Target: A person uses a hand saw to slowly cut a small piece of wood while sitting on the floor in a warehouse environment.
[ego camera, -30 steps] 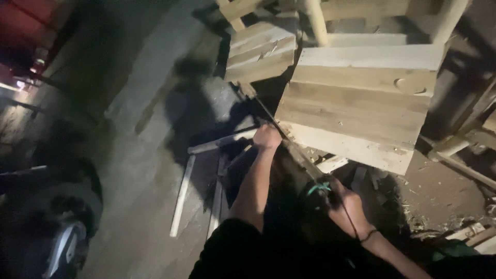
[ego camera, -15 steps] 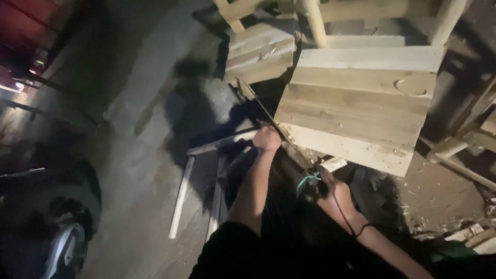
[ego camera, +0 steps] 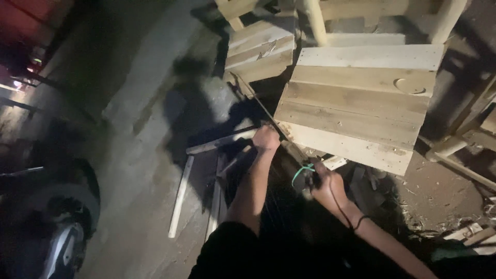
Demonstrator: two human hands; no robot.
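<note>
A long thin saw blade [ego camera: 256,101] runs from the upper left down along the lower left edge of a slanted panel of pale wooden planks [ego camera: 361,98]. My left hand [ego camera: 267,137] is closed on the blade's middle part, next to the panel's corner. My right hand [ego camera: 326,184] grips the dark handle end of the saw [ego camera: 305,175], which has a green loop on it. A black cord hangs at my right wrist. Both arms reach forward over a dark area whose contents I cannot make out.
A second stack of planks [ego camera: 261,49] lies behind the panel, with pale round posts [ego camera: 315,20] above. Loose wooden strips [ego camera: 181,194] lie on the concrete floor at left. Wood scraps and sawdust [ego camera: 465,232] litter the right. A vehicle wheel [ego camera: 62,206] stands at lower left.
The view has shifted slightly. My right hand has slid a little down and right with the saw handle, while my left hand stays on the blade.
</note>
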